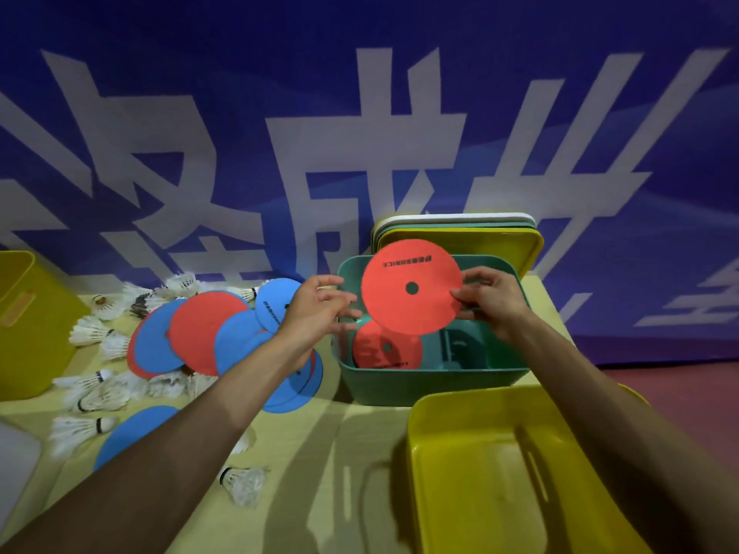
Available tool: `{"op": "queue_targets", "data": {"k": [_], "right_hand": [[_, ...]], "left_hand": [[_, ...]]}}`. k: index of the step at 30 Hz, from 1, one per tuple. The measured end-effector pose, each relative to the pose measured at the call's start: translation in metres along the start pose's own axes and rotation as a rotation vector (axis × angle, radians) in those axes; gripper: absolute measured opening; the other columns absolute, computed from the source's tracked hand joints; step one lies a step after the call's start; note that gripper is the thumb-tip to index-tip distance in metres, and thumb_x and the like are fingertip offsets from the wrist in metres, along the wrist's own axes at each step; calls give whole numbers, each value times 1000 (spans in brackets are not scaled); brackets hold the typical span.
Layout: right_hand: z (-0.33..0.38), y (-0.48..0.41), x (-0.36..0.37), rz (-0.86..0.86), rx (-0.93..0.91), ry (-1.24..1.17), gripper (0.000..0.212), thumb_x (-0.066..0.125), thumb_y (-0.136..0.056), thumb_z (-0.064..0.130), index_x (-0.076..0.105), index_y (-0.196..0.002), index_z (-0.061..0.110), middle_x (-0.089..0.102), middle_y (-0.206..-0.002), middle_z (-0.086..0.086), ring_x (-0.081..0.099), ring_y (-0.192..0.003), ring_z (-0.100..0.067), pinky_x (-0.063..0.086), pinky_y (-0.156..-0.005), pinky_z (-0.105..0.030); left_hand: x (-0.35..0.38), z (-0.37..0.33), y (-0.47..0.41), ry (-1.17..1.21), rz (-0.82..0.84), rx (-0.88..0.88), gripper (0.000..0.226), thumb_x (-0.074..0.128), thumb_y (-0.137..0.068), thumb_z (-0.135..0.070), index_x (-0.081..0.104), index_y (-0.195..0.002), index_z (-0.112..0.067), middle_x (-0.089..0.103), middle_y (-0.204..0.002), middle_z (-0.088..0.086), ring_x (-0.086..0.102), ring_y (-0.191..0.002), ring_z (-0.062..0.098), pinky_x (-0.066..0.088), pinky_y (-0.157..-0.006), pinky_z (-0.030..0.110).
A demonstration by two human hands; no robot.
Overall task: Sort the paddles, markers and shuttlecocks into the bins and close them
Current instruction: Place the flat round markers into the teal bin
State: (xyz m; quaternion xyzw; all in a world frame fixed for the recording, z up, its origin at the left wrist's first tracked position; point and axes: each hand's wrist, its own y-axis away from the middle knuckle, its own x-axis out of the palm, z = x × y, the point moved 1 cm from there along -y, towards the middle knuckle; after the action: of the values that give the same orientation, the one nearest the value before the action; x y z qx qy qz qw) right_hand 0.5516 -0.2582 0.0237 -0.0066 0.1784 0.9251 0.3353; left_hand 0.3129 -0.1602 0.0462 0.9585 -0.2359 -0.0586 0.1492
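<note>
A red disc marker (pixel 412 291) with a centre hole hangs above the open green bin (pixel 432 379). My right hand (pixel 490 299) pinches the disc's right edge. My left hand (pixel 320 309) touches its left edge with fingers spread; whether it grips is unclear. Another red disc (pixel 386 349) lies inside the green bin. A heap of blue and red discs (pixel 208 333) lies on the table to the left. White shuttlecocks (pixel 90 331) are scattered around the heap, and one shuttlecock (pixel 242 481) lies near the front.
An open yellow bin (pixel 500 473) stands at the front right. Another yellow bin (pixel 28 321) stands at the far left. Stacked lids (pixel 460 233) lean behind the green bin against a blue banner wall. The table ends at the right by a red floor.
</note>
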Motion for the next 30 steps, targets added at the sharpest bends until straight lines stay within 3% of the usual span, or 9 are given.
{"op": "queue_targets", "data": {"k": [5, 10, 14, 16, 18, 20, 22, 26, 30], "right_hand": [[-28, -30, 1, -89, 96, 303, 16, 63, -84, -5, 67, -90, 9, 69, -83, -16, 69, -59, -24, 59, -52, -34], [-45, -48, 30, -9, 160, 474, 15, 59, -88, -4, 63, -92, 10, 67, -84, -15, 67, -59, -22, 58, -47, -28], [-56, -60, 55, 58, 186, 546, 22, 58, -85, -9, 65, -87, 11, 69, -82, -19, 69, -60, -27, 60, -52, -35], [-60, -65, 63, 82, 197, 568, 22, 60, -84, -9, 67, -92, 10, 70, -84, -20, 70, -64, -29, 60, -51, -34], [-64, -69, 69, 103, 199, 581, 22, 64, -84, -6, 68, -99, 8, 70, -85, -20, 69, -63, -28, 59, -49, -32], [-68, -73, 73, 127, 183, 596, 23, 65, -83, -4, 69, -104, 7, 70, -83, -17, 67, -59, -24, 58, -49, -30], [-70, -75, 74, 148, 166, 628, 26, 65, -83, -2, 68, -108, 5, 71, -87, -16, 68, -65, -25, 60, -56, -32], [-70, -77, 71, 180, 143, 820, 44, 63, -84, 5, 59, -127, 8, 67, -116, -17, 65, -105, -28, 51, -96, -37], [-59, -66, 68, 173, 88, 874, 37, 61, -86, 9, 63, -123, 8, 65, -123, -11, 59, -116, -27, 43, -101, -30]], "left_hand": [[-18, 6, -2, -57, -62, 10, 23, 55, -92, -2, 55, -114, -7, 67, -106, 14, 68, -83, 22, 57, -75, 33], [-35, 10, -2, -110, -79, 27, 12, 59, -91, -6, 61, -100, -13, 64, -96, 13, 66, -76, 19, 55, -76, 34], [-48, 14, -2, -153, -94, 18, 13, 59, -90, -3, 63, -98, -12, 65, -93, 13, 64, -71, 18, 56, -73, 33], [-55, 16, -1, -173, -98, -2, 13, 60, -89, -6, 64, -98, -14, 67, -95, 13, 65, -72, 17, 55, -62, 27], [-61, 19, 0, -193, -113, -28, 13, 64, -86, -13, 65, -99, -17, 69, -94, 10, 67, -73, 19, 56, -61, 39], [-65, 22, 0, -196, -135, -45, 17, 67, -79, -19, 67, -96, -20, 72, -87, 7, 67, -74, 23, 52, -82, 56], [-67, 23, 1, -173, -144, -51, 14, 65, -82, -12, 67, -95, -16, 69, -82, 10, 63, -70, 23, 50, -88, 55], [-64, 25, 4, -144, -136, -42, 16, 56, -89, 0, 64, -100, -8, 63, -83, 16, 59, -64, 20, 54, -77, 40], [-61, 26, 5, -128, -102, -40, 16, 56, -90, -1, 64, -103, -7, 66, -88, 12, 62, -71, 19, 55, -71, 30]]}}
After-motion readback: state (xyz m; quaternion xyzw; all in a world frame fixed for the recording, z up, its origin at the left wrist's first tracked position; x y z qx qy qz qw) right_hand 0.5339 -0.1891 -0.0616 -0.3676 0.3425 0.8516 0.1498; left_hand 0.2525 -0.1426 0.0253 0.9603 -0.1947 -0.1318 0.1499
